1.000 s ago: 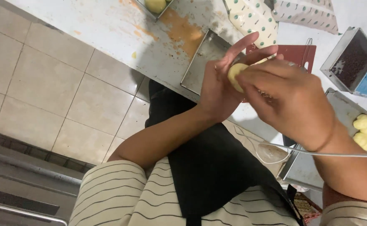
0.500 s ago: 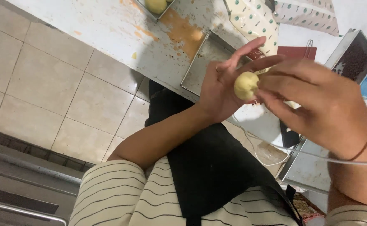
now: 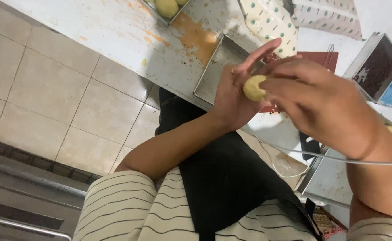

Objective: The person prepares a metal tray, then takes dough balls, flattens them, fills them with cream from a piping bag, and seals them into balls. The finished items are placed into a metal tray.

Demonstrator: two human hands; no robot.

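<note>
Pinching a yellow dough ball (image 3: 254, 88) between left hand (image 3: 234, 96), fingers spread upward, and right hand (image 3: 321, 105) fingertips, above a metal tray (image 3: 216, 67) on the stained counter (image 3: 115, 31).

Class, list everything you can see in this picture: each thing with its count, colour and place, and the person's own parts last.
dough ball: one, pale yellow, between both hands
tray: one, grey metal, on the table under the hands
table: one, white with orange stains, top
dotted cloth: one, cream with green dots, top
red board: one, behind the hands
cable: one, white, under the right arm
floor tiles: beige, left
apron: one, black, bottom centre
left hand: cups the ball
right hand: fingers on the ball
</note>
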